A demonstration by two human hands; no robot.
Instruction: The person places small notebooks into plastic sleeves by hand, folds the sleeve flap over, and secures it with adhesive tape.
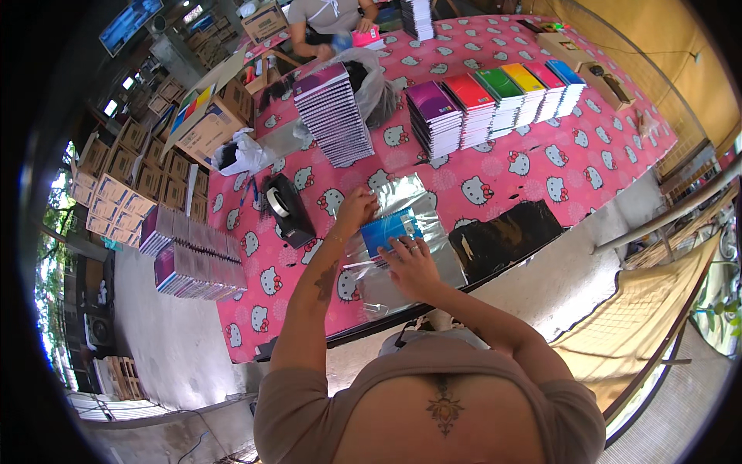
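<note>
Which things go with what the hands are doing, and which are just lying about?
Seemingly in use:
blue notebook, right hand on it
clear plastic
maybe tape dispenser, coloured notebooks

Seemingly just lying about:
screen
small white bag
cardboard boxes

I see glossy card on the blue notebook (390, 230), shiny clear plastic sheets (386, 294), smooth desk covering (448, 176), matt cardboard boxes (212, 133).
</note>
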